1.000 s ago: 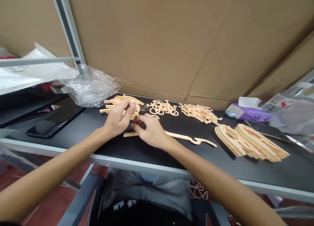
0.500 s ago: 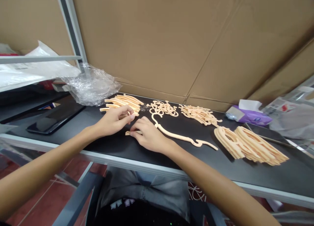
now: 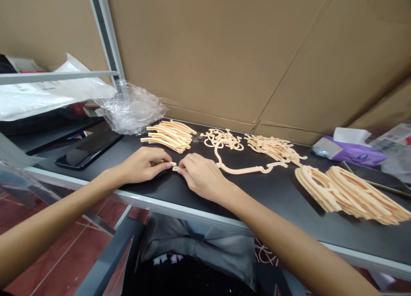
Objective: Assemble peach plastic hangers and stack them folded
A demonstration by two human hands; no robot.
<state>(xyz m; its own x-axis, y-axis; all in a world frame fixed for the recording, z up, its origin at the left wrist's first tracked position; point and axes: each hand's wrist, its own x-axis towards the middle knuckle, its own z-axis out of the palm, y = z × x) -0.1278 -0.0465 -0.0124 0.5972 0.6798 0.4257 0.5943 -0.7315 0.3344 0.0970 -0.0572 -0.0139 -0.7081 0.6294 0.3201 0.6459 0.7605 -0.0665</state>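
My left hand (image 3: 148, 164) is closed round a pale strip, whose tip shows at the fingertips. Close beside it, my right hand (image 3: 201, 174) pinches one end of a joined pale piece (image 3: 242, 171) that curves out to the right over the black table. The two ends nearly meet between my fingertips; whether they touch is too small to tell. Behind my left hand lies a pile of pale strips (image 3: 170, 135). Small curled pieces (image 3: 223, 138) and a heap of short wavy pieces (image 3: 274, 147) are further right.
Stacked pale frames (image 3: 362, 195) stand at the right, near a purple tissue pack (image 3: 356, 152). A black phone (image 3: 88, 148) and crumpled clear plastic (image 3: 131, 108) lie at the left. A cardboard wall (image 3: 208, 52) rises behind the table (image 3: 272, 202).
My left hand has come down from the strip pile with a strip, close to my right hand. The joined piece has shifted and turned. The view has swung slightly left.
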